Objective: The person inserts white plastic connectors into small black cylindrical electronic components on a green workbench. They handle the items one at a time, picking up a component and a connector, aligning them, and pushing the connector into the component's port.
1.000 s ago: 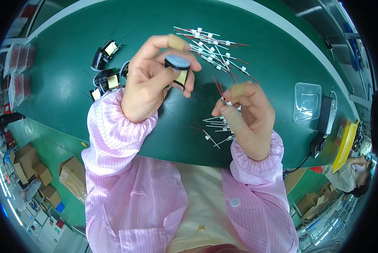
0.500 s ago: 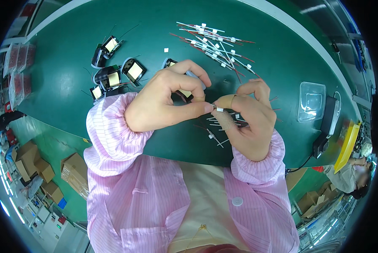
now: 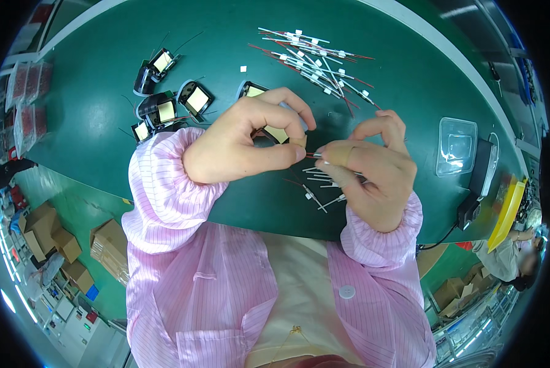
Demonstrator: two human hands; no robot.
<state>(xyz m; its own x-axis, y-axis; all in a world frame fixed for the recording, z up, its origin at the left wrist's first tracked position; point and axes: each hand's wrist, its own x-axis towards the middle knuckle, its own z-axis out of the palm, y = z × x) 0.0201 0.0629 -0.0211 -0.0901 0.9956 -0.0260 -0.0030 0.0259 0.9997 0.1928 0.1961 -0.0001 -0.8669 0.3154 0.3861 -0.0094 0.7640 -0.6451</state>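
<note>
Here, left hand (image 3: 241, 144) holding yellow-labelled coil (image 3: 278, 132), clear tray (image 3: 456, 146) right

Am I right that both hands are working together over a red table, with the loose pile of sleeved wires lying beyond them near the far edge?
Not quite: the table is green, not red, as the head view shows. The rest holds: the left hand and right hand meet over it, and the pile of sleeved wires lies beyond them near the far edge.
</note>
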